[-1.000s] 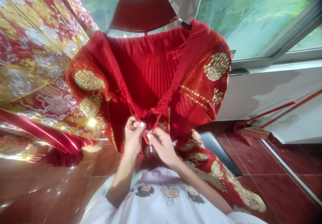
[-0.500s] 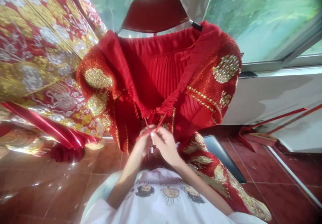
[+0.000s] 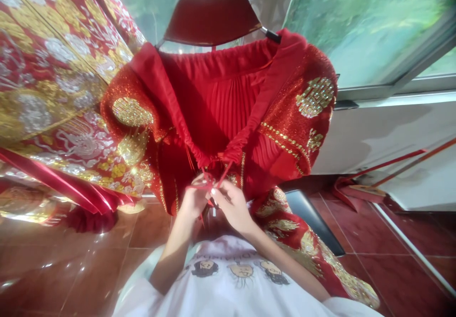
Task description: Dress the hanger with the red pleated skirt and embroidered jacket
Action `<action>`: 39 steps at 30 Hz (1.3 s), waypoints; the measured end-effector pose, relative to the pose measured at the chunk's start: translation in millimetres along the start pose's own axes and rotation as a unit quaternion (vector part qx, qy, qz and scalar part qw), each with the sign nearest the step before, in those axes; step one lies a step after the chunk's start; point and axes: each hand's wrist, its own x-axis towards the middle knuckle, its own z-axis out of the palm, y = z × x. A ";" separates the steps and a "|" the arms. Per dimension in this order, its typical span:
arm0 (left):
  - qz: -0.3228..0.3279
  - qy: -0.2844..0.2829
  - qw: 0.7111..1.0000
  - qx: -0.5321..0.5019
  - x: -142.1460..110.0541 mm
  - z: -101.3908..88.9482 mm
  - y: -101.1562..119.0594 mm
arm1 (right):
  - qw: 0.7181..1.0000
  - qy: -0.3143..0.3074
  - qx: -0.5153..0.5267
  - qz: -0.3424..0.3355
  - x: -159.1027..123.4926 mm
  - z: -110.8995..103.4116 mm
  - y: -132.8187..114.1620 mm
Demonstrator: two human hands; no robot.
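A red garment (image 3: 228, 94) with a gathered band, pleated inside and decorated with gold beading, hangs open in front of me from a dark red hanger (image 3: 215, 18). Two ends of its red drawstring (image 3: 224, 172) come down from the band's front and cross between my hands. My left hand (image 3: 195, 200) is closed on the string, part of which runs across its fingers. With thumb and fingers pinched, my right hand (image 3: 232, 204) grips the string just beside it. A small white tag (image 3: 214, 211) shows below the fingers. The exact crossing of the string is partly hidden.
At left hangs a red, gold and silver embroidered cloth (image 3: 53, 70) with a shiny red ribbon (image 3: 71, 184). Windows (image 3: 363, 32) stand behind. A dustpan (image 3: 359, 191) lies on the tiled floor (image 3: 388, 279) at right, near a white pole (image 3: 409, 241).
My left hand has shifted slightly left, and the string now stretches across its fingers in a loop. My right hand stays pinched close by. The whole view has slid a little.
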 end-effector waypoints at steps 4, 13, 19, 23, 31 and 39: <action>0.016 0.006 0.985 -0.173 1.8 -5.9 -1.3 | 1.000 -0.005 0.012 0.001 0.5 -0.7 -0.7; 0.017 -0.054 0.990 -0.127 -7.5 -18.0 1.9 | 1.000 -0.016 0.014 0.017 0.0 -4.1 1.0; 0.085 -0.068 0.982 0.153 -6.1 -22.0 6.1 | 1.000 -0.012 0.003 0.024 0.1 -4.0 1.8; 0.116 -0.079 0.959 0.246 -4.2 -19.6 5.4 | 1.000 -0.010 -0.005 0.017 0.3 -3.3 0.9; 0.140 -0.109 0.933 0.315 -4.0 -27.2 4.7 | 1.000 -0.005 0.002 0.014 -3.4 -3.0 1.4; 0.068 -0.139 0.950 0.273 -0.9 -24.2 -6.6 | 1.000 0.004 -0.008 0.015 -5.1 -2.1 1.3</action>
